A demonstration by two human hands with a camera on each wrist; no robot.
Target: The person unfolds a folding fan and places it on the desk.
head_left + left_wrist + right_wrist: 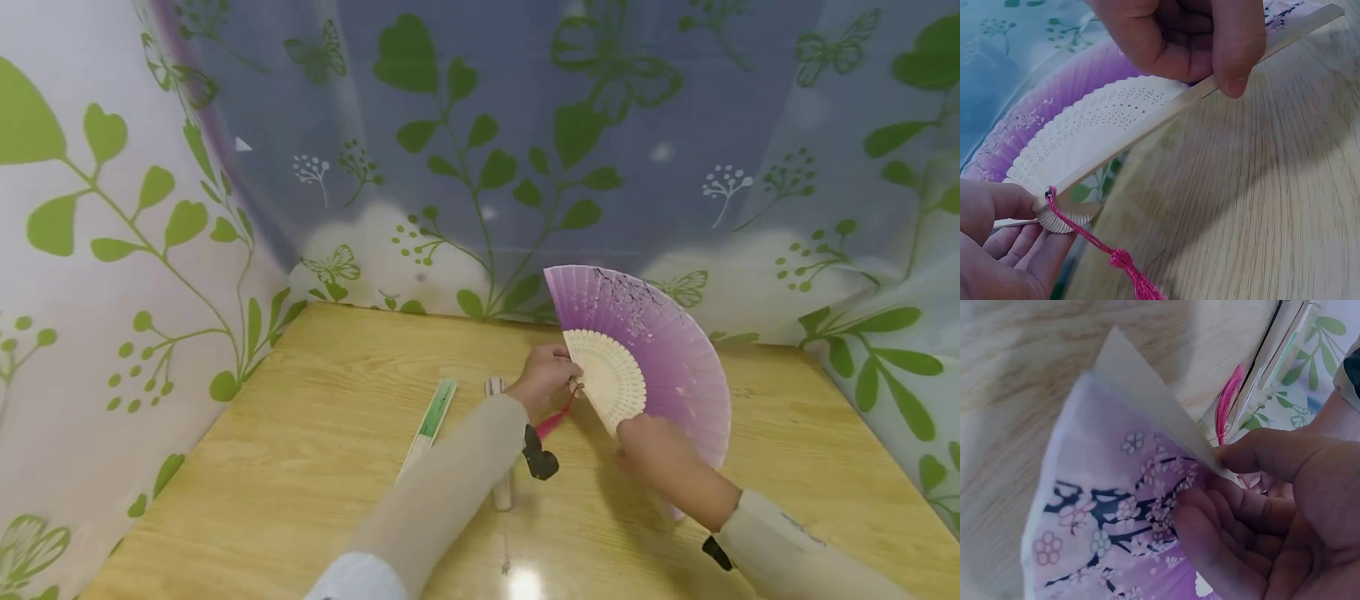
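Note:
A purple folding fan with printed blossom branches stands spread above the table, its pale pierced ribs fanning from the pivot. My left hand pinches the fan at its pivot end. From there hangs a pink tassel. My right hand grips the fan's near outer rib between thumb and fingers; in the right wrist view, the fingers lie against the purple leaf beside that rib.
A folded green-and-white fan lies on the wooden table to the left. Another closed, pale fan lies partly under my left forearm. A patterned curtain stands behind the table and along its sides.

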